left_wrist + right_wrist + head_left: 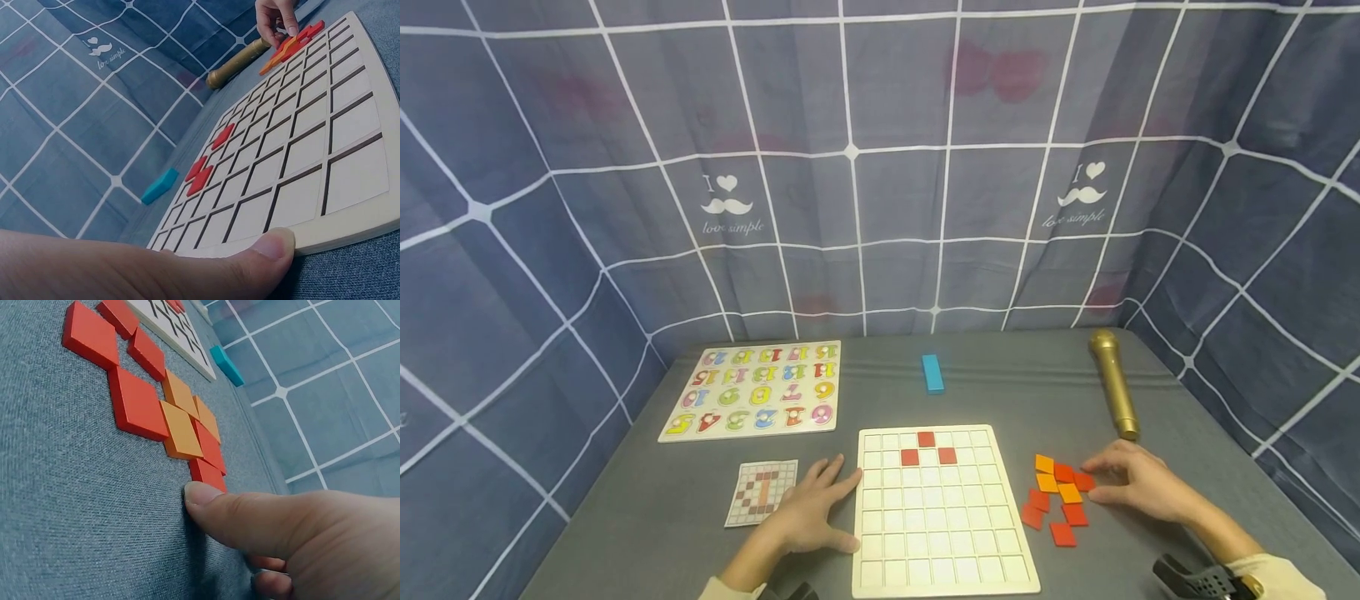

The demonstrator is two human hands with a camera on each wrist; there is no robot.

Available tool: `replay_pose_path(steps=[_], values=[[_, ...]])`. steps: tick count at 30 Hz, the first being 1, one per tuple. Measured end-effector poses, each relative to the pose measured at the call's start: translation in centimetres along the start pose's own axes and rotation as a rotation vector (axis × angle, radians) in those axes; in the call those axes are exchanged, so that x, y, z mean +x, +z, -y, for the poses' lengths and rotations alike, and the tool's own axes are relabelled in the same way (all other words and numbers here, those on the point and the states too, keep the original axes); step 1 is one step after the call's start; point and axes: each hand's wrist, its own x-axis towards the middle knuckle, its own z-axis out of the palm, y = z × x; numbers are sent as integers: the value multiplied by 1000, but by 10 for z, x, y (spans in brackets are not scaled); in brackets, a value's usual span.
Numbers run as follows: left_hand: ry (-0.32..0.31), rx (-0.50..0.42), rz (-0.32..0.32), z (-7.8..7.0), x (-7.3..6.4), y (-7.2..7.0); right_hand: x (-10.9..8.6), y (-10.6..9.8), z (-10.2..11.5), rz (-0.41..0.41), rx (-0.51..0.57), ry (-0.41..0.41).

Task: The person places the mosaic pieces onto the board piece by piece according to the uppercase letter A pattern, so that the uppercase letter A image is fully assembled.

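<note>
A wooden grid board (pixel 1022 575) lies in front, with red tiles (pixel 927 439) in three of its upper squares. Along its left edge my left hand (pixel 808 512) spreads its fingers; in the left wrist view the thumb (pixel 269 250) rests against the rim. Several loose red and orange square tiles (pixel 1070 492) lie right of the board. At their right side my right hand (pixel 1142 483) pinches the outermost red tile (pixel 1083 482) between thumb and fingers. The right wrist view has the thumb (pixel 209 497) at that tile's edge, and the fingertips behind are mostly hidden.
A pattern card (pixel 760 492) lies beside my left hand. Farther back are a wooden number puzzle (pixel 752 392), a blue block (pixel 932 374) and a gold microphone-shaped stick (pixel 1116 387), close beyond my right hand. Checked curtains (pixel 895 200) enclose the table.
</note>
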Motion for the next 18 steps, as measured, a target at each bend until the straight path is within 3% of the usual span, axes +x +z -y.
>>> replay_pose_path(steps=[18], values=[[5, 48, 7, 0, 2, -1, -4, 4, -4, -154, -42, -108]])
